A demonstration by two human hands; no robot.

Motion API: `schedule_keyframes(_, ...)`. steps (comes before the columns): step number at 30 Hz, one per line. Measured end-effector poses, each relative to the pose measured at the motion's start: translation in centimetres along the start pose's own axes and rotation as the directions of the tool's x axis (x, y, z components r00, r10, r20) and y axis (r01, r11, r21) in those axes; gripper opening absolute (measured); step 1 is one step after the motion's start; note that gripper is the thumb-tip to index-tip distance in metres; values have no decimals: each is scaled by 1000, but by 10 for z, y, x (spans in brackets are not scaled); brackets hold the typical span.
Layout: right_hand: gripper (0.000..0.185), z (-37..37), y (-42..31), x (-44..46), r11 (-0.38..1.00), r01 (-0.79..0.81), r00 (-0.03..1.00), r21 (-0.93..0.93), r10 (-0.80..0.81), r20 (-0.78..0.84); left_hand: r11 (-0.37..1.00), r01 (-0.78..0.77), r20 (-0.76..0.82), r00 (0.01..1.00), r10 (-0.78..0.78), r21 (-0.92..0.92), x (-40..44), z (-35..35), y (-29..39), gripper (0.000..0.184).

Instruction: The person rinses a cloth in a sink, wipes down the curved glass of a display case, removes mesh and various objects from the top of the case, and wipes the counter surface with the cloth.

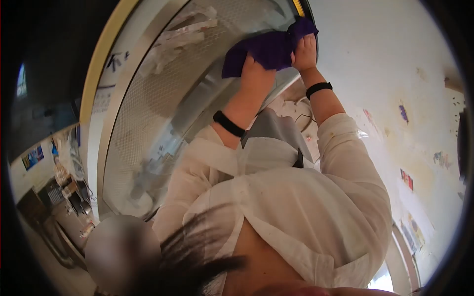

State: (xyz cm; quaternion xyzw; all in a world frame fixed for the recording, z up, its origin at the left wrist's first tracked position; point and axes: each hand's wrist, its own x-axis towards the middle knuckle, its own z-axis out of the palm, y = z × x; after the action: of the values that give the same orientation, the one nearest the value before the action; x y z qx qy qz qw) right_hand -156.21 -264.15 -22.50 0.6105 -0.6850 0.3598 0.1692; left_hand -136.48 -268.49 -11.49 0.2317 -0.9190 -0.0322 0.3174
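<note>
A dark purple cloth (266, 49) is bunched against the upper part of a glass panel, near its black and yellow edge. My left hand (259, 68) is closed into the cloth, which covers most of its fingers. At the cloth's right end, my right hand (304, 53) has its fingers bent over the fabric, close to the panel's edge. The glass panel (197, 64) is see-through, with a perforated or mesh surface and pale shapes showing through or reflected in it. Both arms reach up, each with a black wristband.
A silver and yellow frame (106, 98) with dark characters borders the panel on the left. At right stands a pale wall (365, 64) with worn stickers and stains. Cluttered items (66, 182) lie at far left. A dark cable (307, 118) shows behind my arms.
</note>
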Motion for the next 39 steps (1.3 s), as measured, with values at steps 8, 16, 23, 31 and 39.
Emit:
schedule_keyframes(8,61,79,8,-164,935,-341,940,-94,337,-62,980,148,504,862,-60,-136,-96,23,31,31)
schedule_keyframes(16,70,83,-84,-225,702,-711,653,-39,680,333,998,-56,536,842,53,-11,-175,41,27,10)
schedule_keyframes(23,77,102,-140,-290,501,-863,464,59,744,480,988,-149,677,732,76,49,-244,27,11,10)
schedule_keyframes(31,65,71,-139,-246,775,-629,739,64,571,358,994,-77,558,829,22,76,-238,-17,12,12)
schedule_keyframes(39,78,-14,-150,15,983,-69,994,168,81,-72,981,107,226,964,-143,165,-140,-134,-17,17)
